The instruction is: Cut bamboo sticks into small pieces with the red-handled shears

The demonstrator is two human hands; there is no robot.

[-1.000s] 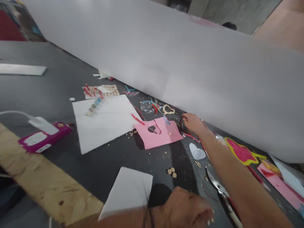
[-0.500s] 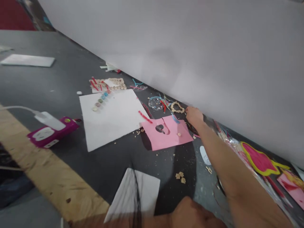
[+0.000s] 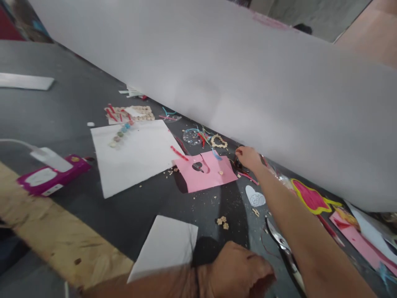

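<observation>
At the foot of the white wall, my right hand [image 3: 248,158] has its fingers closed beside some small dark items; what they hold, if anything, is hidden. A heart-shaped string of pale beads [image 3: 218,141] lies just left of it. Below the fingers is a pink pipe cleaner [image 3: 248,178], next to a pink paper sheet [image 3: 206,178] with a hole cut in it. Low in the view my left hand [image 3: 237,269] shows its back, fingers curled under and mostly out of sight. Pliers [image 3: 281,240] lie under my right forearm, near a white paper heart [image 3: 255,196].
A large white sheet [image 3: 133,157] carries a row of coloured beads [image 3: 122,133]. Smaller white paper [image 3: 169,240] lies in front, beside several flower-shaped pieces [image 3: 222,222]. A magenta power strip [image 3: 56,176] with a plugged charger is at left. The white wall [image 3: 173,62] bounds the back.
The view has shifted to the right, so the table things appear further left. My right hand has stayed by the wall, drawn slightly back, and the pliers are now uncovered.
</observation>
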